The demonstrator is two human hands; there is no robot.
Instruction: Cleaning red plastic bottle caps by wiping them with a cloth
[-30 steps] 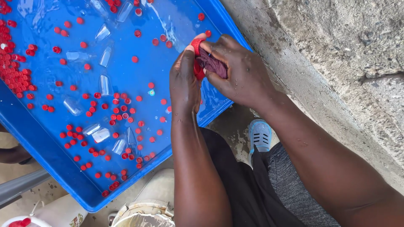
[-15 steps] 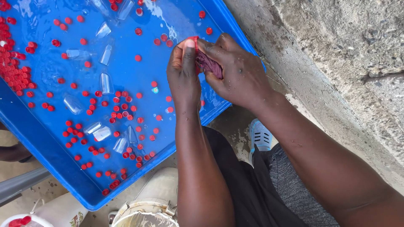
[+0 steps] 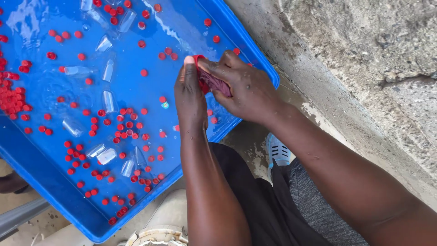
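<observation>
Head view: over the right edge of the water-filled blue plastic tray (image 3: 255,50), the left hand (image 3: 190,98) pinches a small red plastic cap (image 3: 198,59) against the dark-red cloth (image 3: 215,83) bunched in the right hand (image 3: 243,89).

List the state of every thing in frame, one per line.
Left hand: closed on the red cap, wet.
Right hand: closed on the dark red cloth, pressed to the cap.
Red cap: held between both hands, mostly hidden.
Dark red cloth: bunched, wet.
Blue tray: holds water.
Loose red caps: scattered in the water.
Clear small bottles: uncapped, lying in the water.
</observation>
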